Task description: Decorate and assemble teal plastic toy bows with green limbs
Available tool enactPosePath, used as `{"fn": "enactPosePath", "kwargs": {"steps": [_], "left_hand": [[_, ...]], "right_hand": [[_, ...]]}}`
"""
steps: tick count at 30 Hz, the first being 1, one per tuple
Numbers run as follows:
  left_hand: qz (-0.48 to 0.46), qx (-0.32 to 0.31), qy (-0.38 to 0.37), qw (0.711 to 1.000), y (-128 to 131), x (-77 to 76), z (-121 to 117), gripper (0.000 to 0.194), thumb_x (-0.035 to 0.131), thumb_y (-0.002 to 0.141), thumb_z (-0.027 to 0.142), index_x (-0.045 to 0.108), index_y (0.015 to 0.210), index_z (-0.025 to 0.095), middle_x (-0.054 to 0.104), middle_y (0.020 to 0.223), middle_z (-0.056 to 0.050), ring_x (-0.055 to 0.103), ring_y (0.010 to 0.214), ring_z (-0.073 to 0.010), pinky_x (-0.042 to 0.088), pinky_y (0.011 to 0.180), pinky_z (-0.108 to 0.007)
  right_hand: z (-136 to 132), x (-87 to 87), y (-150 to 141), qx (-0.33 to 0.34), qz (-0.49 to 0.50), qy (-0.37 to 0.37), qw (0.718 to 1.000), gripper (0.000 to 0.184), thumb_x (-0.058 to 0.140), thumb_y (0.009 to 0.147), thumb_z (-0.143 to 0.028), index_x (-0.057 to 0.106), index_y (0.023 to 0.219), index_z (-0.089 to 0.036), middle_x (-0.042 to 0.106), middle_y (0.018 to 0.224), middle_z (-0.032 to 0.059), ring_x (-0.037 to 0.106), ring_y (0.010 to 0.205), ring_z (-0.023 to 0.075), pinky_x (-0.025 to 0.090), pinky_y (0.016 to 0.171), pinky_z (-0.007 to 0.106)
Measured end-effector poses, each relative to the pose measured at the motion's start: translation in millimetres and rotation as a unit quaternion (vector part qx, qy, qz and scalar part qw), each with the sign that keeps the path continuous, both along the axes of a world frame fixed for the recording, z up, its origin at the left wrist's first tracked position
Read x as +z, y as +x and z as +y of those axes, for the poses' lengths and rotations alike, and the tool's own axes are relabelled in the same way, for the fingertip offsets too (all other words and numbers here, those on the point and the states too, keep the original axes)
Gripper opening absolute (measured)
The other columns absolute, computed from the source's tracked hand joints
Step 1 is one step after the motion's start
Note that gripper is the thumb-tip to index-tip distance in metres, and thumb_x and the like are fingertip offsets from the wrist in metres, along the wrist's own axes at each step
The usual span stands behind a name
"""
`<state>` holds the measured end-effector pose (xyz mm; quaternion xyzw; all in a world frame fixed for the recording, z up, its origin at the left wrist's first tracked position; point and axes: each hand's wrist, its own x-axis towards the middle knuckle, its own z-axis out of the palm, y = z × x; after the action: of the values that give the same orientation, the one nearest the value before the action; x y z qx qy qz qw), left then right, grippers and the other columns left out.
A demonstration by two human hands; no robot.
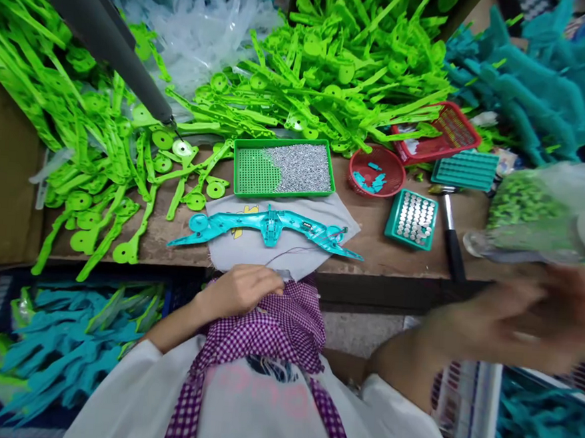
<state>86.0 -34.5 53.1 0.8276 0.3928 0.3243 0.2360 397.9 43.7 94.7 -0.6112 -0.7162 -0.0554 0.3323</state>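
Observation:
A translucent teal bow-shaped plastic part lies across a grey cloth at the table's front edge. Thin wires run from its right half down toward my left hand. That hand is closed, its fingertips together by a small greyish piece too unclear to name. Out to the right, my right hand is smeared by motion, just in front of a clear bag of small green pieces. Whether it holds anything is hidden by the blur.
A green tray of small metal screws stands behind the cloth. Rightward are a red basket, a teal tray of round silver pieces and a hammer. Green plastic parts pile behind. A grey powered screwdriver hangs at left.

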Motion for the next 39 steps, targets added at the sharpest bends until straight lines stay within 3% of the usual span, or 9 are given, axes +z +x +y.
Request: {"fn": "enactPosePath", "kwargs": {"steps": [2, 5, 7, 9, 16, 20, 28, 34, 39], "left_hand": [[-0.01, -0.03, -0.001, 1.0, 6.3, 4.7, 6.8, 0.024, 0.051, 0.101, 0.02, 0.074, 0.103, 0.024, 0.078, 0.094, -0.006, 0.071, 0.079, -0.0164, 0.056, 0.076, -0.028], [-0.092, -0.016, 0.012, 0.996, -0.2, 5.9, 12.0, 0.017, 0.063, 0.095, 0.028, 0.078, 0.1, 0.031, 0.077, 0.089, -0.006, 0.069, 0.073, -0.0183, 0.054, 0.068, -0.03], [-0.155, 0.016, -0.011, 0.988, -9.1, 3.2, 11.3, 0.011, 0.071, 0.089, 0.036, 0.08, 0.095, 0.034, 0.074, 0.08, -0.005, 0.067, 0.067, -0.0183, 0.054, 0.065, -0.031], [-0.188, 0.078, -0.042, 0.978, -15.8, -0.6, 8.7, 0.012, 0.078, 0.083, 0.045, 0.081, 0.089, 0.034, 0.069, 0.072, -0.003, 0.063, 0.062, -0.0177, 0.055, 0.066, -0.033], [-0.308, 0.26, -0.036, 0.914, -9.9, -19.9, 13.1, 0.026, 0.074, 0.086, 0.052, 0.074, 0.082, 0.027, 0.066, 0.084, -0.003, 0.066, 0.077, -0.0168, 0.057, 0.076, -0.031], [-0.459, 0.34, -0.265, 0.777, -3.2, -43.0, 16.9, 0.046, 0.083, 0.077, 0.05, 0.067, 0.11, 0.023, 0.068, 0.114, -0.008, 0.07, 0.094, -0.0179, 0.056, 0.087, -0.031], [-0.61, 0.343, -0.447, 0.557, 5.4, -46.2, 24.9, 0.041, 0.076, 0.074, 0.012, 0.064, 0.113, 0.018, 0.068, 0.128, -0.011, 0.066, 0.121, -0.0206, 0.048, 0.112, -0.034], [-0.637, 0.32, -0.453, 0.535, 0.6, -46.6, 45.5, 0.018, 0.077, 0.074, 0.013, 0.067, 0.089, 0.017, 0.074, 0.098, -0.004, 0.071, 0.099, -0.0141, 0.057, 0.095, -0.028], [-0.598, 0.314, -0.418, 0.607, 10.6, -52.7, 52.9, 0.024, 0.088, 0.069, 0.029, 0.07, 0.075, 0.015, 0.075, 0.083, -0.004, 0.072, 0.085, -0.0164, 0.059, 0.082, -0.029]], "right_hand": [[-14.4, 0.6, -50.0, 0.202, 0.08, -0.047, 0.975, 0.08, 0.02, 0.095, -0.074, 0.056, 0.143, -0.02, 0.067, 0.118, 0.0192, 0.052, 0.133, 0.0402, 0.041, 0.111, 0.063], [-23.9, -6.9, -95.3, 0.426, 0.18, -0.277, 0.842, 0.076, 0.042, 0.091, -0.075, 0.05, 0.149, -0.026, 0.073, 0.114, 0.0104, 0.067, 0.114, 0.0286, 0.05, 0.106, 0.048], [-26.2, -12.4, -105.8, 0.48, 0.249, -0.438, 0.718, 0.071, 0.044, 0.095, -0.069, 0.044, 0.151, -0.026, 0.075, 0.104, 0.0075, 0.071, 0.098, 0.0237, 0.055, 0.092, 0.041], [-27.6, -13.6, -105.7, 0.458, 0.288, -0.517, 0.664, 0.056, 0.045, 0.098, -0.063, 0.055, 0.137, -0.025, 0.072, 0.086, 0.0018, 0.067, 0.075, 0.0172, 0.054, 0.072, 0.03], [1.0, -10.9, -94.0, 0.422, 0.206, -0.468, 0.749, 0.034, 0.052, 0.099, -0.05, 0.064, 0.084, -0.022, 0.063, 0.069, -0.0006, 0.055, 0.062, 0.0128, 0.04, 0.06, 0.026], [37.3, -53.2, -99.3, 0.314, 0.168, -0.367, 0.859, 0.031, 0.05, 0.098, -0.046, 0.064, 0.085, -0.021, 0.067, 0.075, 0.0032, 0.059, 0.07, 0.0167, 0.042, 0.067, 0.028], [53.9, -84.8, -98.3, 0.33, 0.138, -0.409, 0.84, 0.025, 0.055, 0.095, -0.039, 0.069, 0.092, -0.019, 0.073, 0.083, 0.005, 0.059, 0.069, 0.016, 0.041, 0.067, 0.028], [62.9, -78.1, -89.4, 0.39, 0.144, -0.435, 0.799, 0.028, 0.055, 0.095, -0.041, 0.071, 0.091, -0.019, 0.073, 0.083, 0.0041, 0.059, 0.073, 0.0153, 0.042, 0.068, 0.027], [63.0, -69.5, -83.2, 0.393, 0.125, -0.457, 0.788, 0.03, 0.056, 0.094, -0.043, 0.071, 0.088, -0.019, 0.07, 0.077, 0.0018, 0.055, 0.066, 0.0138, 0.038, 0.063, 0.026]]}}
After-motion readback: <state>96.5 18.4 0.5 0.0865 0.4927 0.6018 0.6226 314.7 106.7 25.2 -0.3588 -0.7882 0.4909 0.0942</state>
